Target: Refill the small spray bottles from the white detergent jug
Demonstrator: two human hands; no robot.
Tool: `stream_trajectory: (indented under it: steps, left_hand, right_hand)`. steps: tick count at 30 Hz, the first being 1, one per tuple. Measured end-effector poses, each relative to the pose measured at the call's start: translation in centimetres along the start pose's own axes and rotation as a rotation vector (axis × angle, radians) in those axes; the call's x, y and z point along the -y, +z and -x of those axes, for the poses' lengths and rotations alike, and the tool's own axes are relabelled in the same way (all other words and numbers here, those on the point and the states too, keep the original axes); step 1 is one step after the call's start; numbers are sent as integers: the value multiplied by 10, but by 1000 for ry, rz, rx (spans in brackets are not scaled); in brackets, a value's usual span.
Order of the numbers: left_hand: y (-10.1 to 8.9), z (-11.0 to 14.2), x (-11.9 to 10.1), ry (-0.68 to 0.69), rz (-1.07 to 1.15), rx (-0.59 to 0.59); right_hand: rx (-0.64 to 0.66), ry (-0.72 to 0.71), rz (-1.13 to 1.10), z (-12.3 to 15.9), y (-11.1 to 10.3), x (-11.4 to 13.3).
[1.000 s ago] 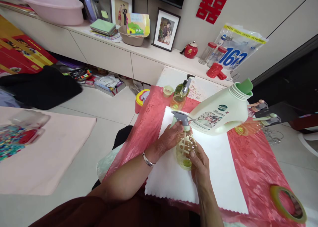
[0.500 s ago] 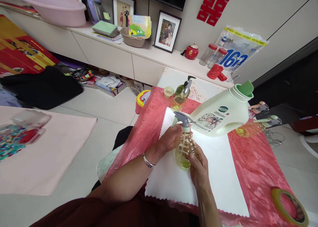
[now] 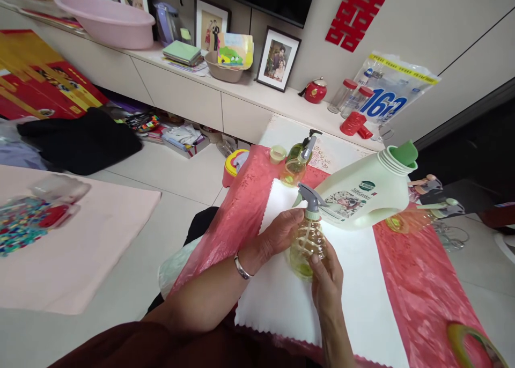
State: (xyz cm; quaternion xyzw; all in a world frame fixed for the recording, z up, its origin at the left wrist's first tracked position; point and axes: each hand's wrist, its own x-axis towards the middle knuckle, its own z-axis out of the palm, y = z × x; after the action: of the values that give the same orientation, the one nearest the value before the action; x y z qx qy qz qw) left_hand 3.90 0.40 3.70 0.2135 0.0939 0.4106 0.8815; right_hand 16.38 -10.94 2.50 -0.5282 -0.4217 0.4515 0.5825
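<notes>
A clear yellowish spray bottle (image 3: 304, 250) with a grey trigger head is held over the white scalloped cloth (image 3: 277, 298). My left hand (image 3: 280, 234) grips it near the neck, just below the trigger. Around its lower right side wrap the fingers of my right hand (image 3: 328, 274), thumb on the front. A little liquid shows at the bottom of the bottle. Right behind it, a large pale green jug (image 3: 362, 196) with a green cap leans at a slant. Farther back stand another spray bottle (image 3: 294, 167) and a dark green pump bottle (image 3: 295, 149).
Red plastic sheeting (image 3: 422, 282) covers the table. A roll of tape (image 3: 458, 336) lies at the front right corner. More spray bottles (image 3: 402, 220) lie at the right edge. A small cup (image 3: 277, 154) stands at the back left. Colourful beads (image 3: 24, 226) cover part of the pink table at left.
The view has shifted a little, so the room sits slightly lower and to the right. Both hands keep their hold on the spray bottle, which looks nearly unchanged in position.
</notes>
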Motion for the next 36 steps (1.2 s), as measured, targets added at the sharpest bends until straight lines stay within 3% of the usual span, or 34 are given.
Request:
stream_trajectory:
  steps: [4,9,12,19,23,29,33,36]
  left_hand:
    - [2,4,-5,38,-68,5]
    - [1,9,-13,9,-141,40]
    - [3,10,-15,0,-186,-6]
    - [3,7,-9,50,-239,20]
    - [-4,5,-2,23,-287,65]
    - [-7,4,-4,26,-341,183]
    - [-7,5,-13,48,-570,262]
    - [-6,6,-17,78,-809,294]
  right_hand:
    - [1,-57,108,1,-2,-2]
    - [133,-38,52,0,-2,0]
    - [192,-1,66,0,0,8]
    - [72,-35,667,-3,0,39]
    - [63,-16,851,-7,0,54]
    - [8,73,619,-5,11,73]
    - [-160,25,477,-8,11,69]
    - [-216,-35,369,-17,5,56]
